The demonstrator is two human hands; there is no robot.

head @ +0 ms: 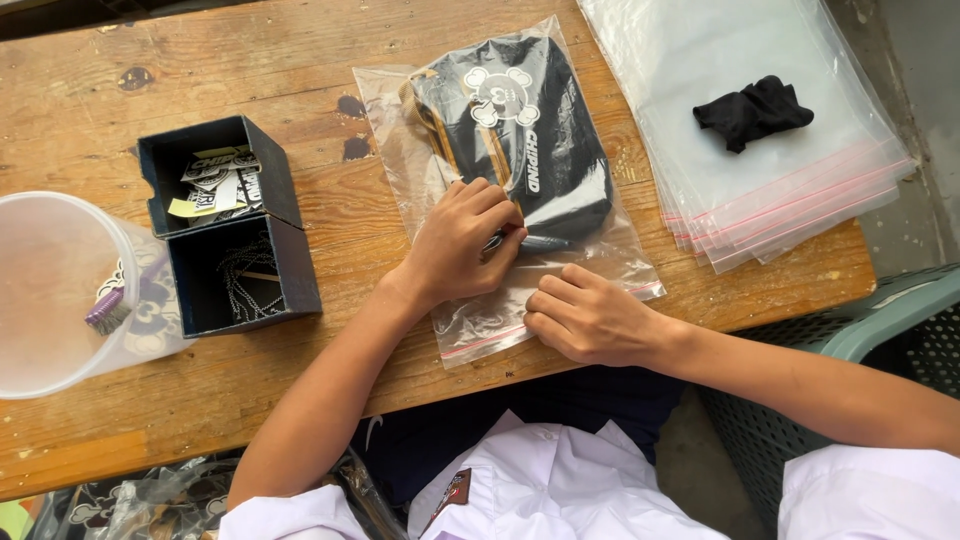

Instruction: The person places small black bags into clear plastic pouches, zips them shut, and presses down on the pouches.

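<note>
The left hand (462, 245) presses curled fingers on a clear bag (500, 190) holding a black pouch (520, 120) mid-table; the right hand (590, 318), fingers bent, pinches the bag's near edge; spare bags (800, 190) lie right

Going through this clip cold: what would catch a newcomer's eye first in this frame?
First, the folded black garment with a white skull-like print, inside a clear zip bag at the middle of the wooden table, with the left hand and right hand pressing on the bag's near end. Next, the stack of empty clear bags at far right with a crumpled black cloth on top, and the open dark box at left.
</note>
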